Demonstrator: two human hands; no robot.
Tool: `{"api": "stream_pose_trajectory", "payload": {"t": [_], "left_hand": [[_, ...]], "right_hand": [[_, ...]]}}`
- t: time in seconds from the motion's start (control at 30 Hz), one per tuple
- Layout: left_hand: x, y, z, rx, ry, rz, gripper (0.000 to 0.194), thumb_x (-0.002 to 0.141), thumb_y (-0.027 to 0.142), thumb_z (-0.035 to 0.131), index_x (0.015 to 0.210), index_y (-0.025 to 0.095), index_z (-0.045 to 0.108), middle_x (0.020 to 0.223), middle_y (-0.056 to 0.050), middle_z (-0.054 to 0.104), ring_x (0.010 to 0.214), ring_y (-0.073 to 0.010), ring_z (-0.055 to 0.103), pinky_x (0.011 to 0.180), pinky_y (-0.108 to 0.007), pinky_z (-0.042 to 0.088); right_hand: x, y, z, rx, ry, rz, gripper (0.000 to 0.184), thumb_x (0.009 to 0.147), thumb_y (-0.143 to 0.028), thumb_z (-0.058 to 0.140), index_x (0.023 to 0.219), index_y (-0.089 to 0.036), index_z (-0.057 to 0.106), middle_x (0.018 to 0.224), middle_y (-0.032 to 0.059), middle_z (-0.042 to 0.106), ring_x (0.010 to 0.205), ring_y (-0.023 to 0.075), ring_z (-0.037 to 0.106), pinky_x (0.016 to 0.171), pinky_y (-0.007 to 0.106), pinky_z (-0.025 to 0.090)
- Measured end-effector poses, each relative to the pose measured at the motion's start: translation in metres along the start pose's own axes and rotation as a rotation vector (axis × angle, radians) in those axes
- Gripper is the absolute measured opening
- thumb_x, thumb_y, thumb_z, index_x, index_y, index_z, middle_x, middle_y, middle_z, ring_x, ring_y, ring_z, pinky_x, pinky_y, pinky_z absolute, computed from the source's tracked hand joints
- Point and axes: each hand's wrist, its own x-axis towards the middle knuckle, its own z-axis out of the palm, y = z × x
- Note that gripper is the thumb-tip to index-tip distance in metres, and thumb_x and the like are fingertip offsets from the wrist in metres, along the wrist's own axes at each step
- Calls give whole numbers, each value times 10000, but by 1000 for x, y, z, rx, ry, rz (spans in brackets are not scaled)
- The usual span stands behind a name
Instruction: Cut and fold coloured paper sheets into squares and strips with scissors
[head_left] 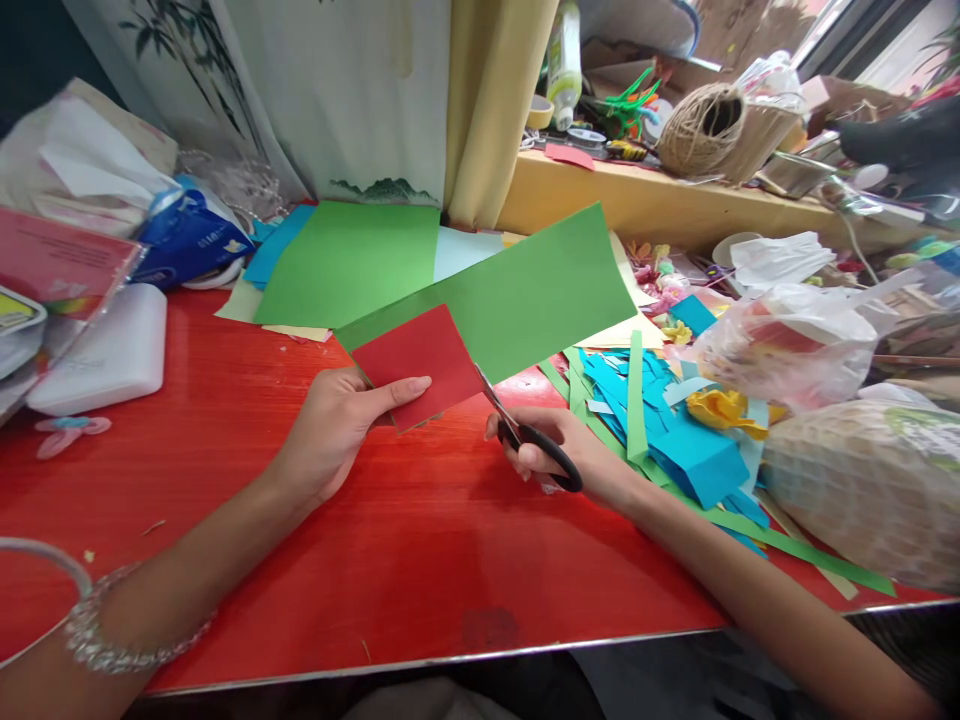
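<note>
A red paper rectangle (424, 365) lies over a long green paper sheet (532, 290), and my left hand (341, 420) pinches both near their lower left corner, thumb on top. My right hand (555, 450) has its fingers in the black handles of the scissors (517, 425). The blades meet the paper at the right edge of the red piece, and part of them is hidden by the paper. Both sheets are held up above the red table (420, 560).
Green and pale sheets (360, 250) lie at the back. Blue and green paper scraps (637, 410) cover the right side, beside plastic bags (787, 330). A white box (112, 350) stands at left. Twine (701, 130) and tools crowd the ledge.
</note>
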Motion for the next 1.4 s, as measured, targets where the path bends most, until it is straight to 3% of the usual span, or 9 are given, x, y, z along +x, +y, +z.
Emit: {"api": "stream_pose_trajectory", "payload": {"t": [0.27,0.67,1.0,1.4], "left_hand": [[0,-2,-1,-17,-10,34,119,656,250,753,756,189,731,713,-19,723,763,-181,671,680,-247,533],[1,-2,-2,49,15,47,84,634,267,763,599,215,706,600,0,689,696,-178,666,631,-239,534],[2,-2,-3,30,24,76,99,622,243,774,570,203,700,533,19,643,650,-154,650,612,-222,527],[3,0,-4,57,30,95,143,608,257,778,522,196,680,588,0,669,699,-185,663,636,-250,550]], "right_hand": [[-1,1,2,9,-5,-41,509,693,-623,615,929,-175,554,666,-13,485,516,72,400,388,183,290],[-1,3,4,-8,33,-15,451,706,-576,633,915,-185,553,658,-18,472,535,82,431,389,180,297],[2,5,8,34,32,-80,439,715,-559,637,906,-172,558,597,-37,441,517,78,398,440,204,301],[3,5,9,44,28,-99,411,724,-540,635,889,-172,558,593,-36,440,538,90,416,519,235,347]]}}
